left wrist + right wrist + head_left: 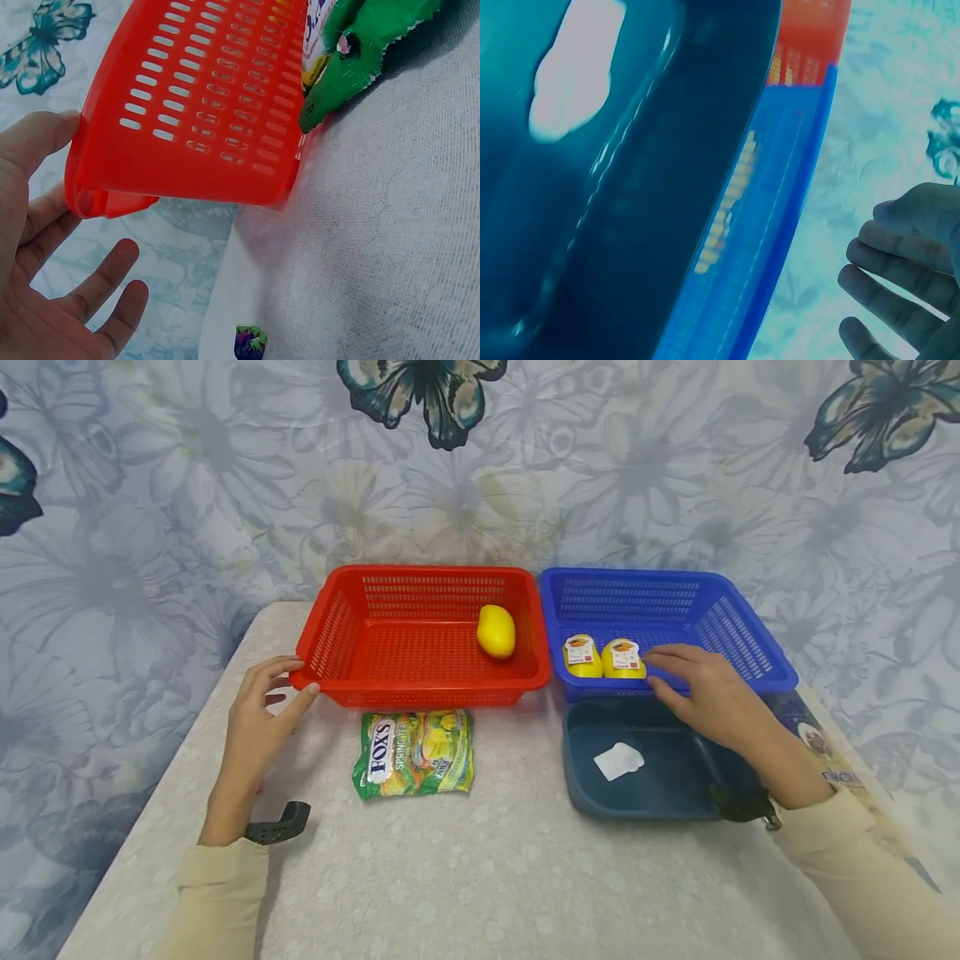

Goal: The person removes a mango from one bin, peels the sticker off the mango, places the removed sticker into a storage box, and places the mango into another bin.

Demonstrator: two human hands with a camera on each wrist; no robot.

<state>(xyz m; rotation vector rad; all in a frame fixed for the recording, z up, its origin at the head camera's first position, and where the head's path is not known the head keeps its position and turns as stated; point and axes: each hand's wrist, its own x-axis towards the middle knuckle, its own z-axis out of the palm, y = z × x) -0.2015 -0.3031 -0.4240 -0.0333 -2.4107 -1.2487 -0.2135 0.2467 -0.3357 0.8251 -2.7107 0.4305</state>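
At the front left corner of the red basket [420, 697], my left hand [258, 718] pinches the rim, thumb in front and fingertips behind. One yellow mango-like fruit [497, 632] lies inside at the right. My right hand [705, 693] hovers with its fingers extended over the front rim of the blue basket [637, 577]; it holds nothing. Beside its fingertips, two yellow fruits [624, 670] with bread-shaped paper labels sit in that basket. Below is a dark teal tub [667, 806] with a white bread-shaped paper [619, 762] on its bottom.
A green Fox's candy bag [414, 753] lies in front of the red basket. A small wrapped candy [250, 342] is on the cloth near the left hand. Some printed packaging [817, 739] lies at the right edge, and a patterned wall [450, 502] stands behind the baskets.
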